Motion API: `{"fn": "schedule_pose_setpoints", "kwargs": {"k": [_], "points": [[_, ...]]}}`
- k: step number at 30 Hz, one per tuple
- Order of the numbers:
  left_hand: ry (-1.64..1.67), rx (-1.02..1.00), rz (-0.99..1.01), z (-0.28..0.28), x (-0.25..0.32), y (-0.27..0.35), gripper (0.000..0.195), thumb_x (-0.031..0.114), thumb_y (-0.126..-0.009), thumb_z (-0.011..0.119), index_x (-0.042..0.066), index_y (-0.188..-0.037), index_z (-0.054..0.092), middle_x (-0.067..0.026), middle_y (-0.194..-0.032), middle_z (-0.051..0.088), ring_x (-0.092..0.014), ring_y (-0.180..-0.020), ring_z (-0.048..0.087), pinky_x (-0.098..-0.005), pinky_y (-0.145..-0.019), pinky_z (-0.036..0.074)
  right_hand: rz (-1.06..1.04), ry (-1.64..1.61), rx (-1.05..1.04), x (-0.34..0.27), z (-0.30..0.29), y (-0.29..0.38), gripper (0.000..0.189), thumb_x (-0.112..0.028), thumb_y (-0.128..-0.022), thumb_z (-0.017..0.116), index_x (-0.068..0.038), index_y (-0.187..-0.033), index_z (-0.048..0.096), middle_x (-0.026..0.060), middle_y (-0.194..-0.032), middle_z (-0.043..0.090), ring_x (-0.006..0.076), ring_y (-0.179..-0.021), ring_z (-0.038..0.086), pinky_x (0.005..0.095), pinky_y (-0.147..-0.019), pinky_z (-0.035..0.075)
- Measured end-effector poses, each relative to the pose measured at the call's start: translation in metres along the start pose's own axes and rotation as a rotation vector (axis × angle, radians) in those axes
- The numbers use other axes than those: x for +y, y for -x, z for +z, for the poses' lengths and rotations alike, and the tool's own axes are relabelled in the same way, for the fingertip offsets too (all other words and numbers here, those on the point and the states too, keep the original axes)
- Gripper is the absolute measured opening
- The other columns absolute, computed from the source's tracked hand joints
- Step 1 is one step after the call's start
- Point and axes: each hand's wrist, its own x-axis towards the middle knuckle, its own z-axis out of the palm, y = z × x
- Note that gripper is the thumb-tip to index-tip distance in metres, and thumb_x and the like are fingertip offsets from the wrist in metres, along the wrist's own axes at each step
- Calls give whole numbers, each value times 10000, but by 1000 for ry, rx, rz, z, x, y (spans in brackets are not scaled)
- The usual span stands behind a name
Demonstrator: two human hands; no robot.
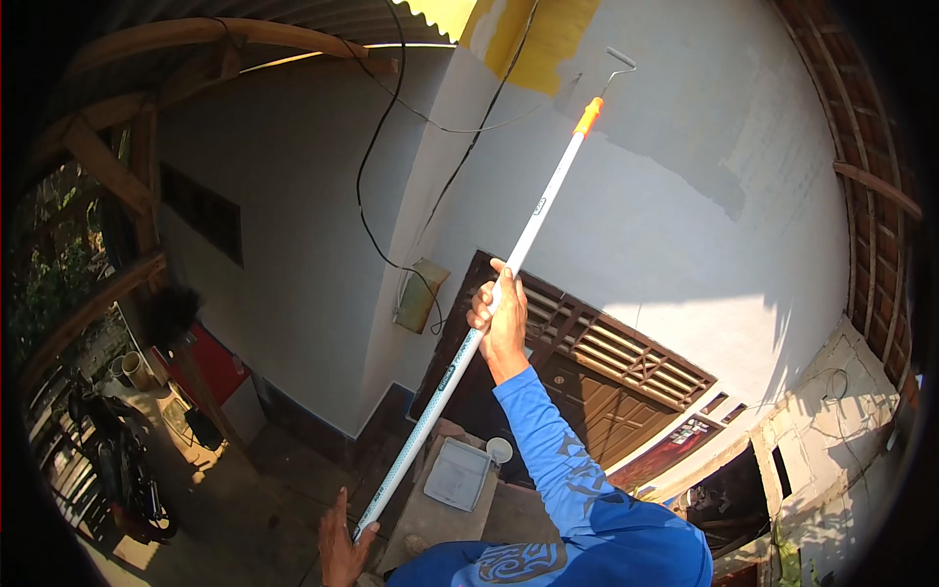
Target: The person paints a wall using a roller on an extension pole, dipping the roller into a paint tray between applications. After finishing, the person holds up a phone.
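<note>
My right hand [502,315], at the end of a blue printed sleeve, is wrapped around the middle of a white extension pole [539,198]. The pole slants up and to the right. Its lower end lies in the crook of my left hand [345,539], where the thumb crosses it and the fingers stay straight. An orange grip [589,117] joins the pole's top to a paint roller [621,59], whose grey cover is at the upper wall [682,242]. Darker grey paint surrounds the roller, beside a yellow patch [543,51]. Whether the roller touches the wall is unclear.
A paint tray [456,473] and a white tub [499,450] sit on a ledge below the pole. Black cables [361,180] hang left of the pole near a small box [422,296]. A brown door [594,396] lies below; a motorcycle [121,455] stands at lower left.
</note>
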Motion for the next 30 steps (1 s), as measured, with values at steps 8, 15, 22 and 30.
{"fn": "schedule_pose_setpoints", "kwargs": {"k": [8, 15, 22, 30], "points": [[-179, -134, -430, 38, -53, 78, 578, 510, -971, 597, 4, -1237, 681, -312, -926, 698, -477, -883, 676, -511, -797, 522, -16, 171, 71, -22, -26, -72, 374, -375, -1085, 469, -80, -1314, 489, 22, -748, 466, 76, -539, 428, 231, -443, 379], [-105, 64, -230, 51, -15, 3, 299, 302, -944, 707, 11, -1008, 729, -211, -709, 670, -374, -624, 654, -429, -594, 506, 78, 127, 52, 54, -3, 42, 460, -415, -1101, 398, -149, -1475, 369, 12, -710, 445, 77, -482, 414, 236, -413, 391], [-21, 47, -235, 67, 2, -31, 386, 384, -973, 659, 0, -990, 699, -246, -714, 660, -437, -654, 658, -472, -586, 489, 110, 113, 121, 62, -2, 59, 422, -373, -1111, 383, -188, -1490, 381, 13, -722, 440, 67, -470, 389, 220, -389, 360], [-34, 77, -183, 75, 14, -49, 384, 390, -977, 649, 10, -995, 696, -251, -735, 667, -459, -685, 660, -498, -605, 490, 69, 88, 99, 57, -8, 33, 416, -368, -1105, 402, -190, -1481, 392, 16, -724, 445, 66, -469, 389, 220, -388, 357]]}}
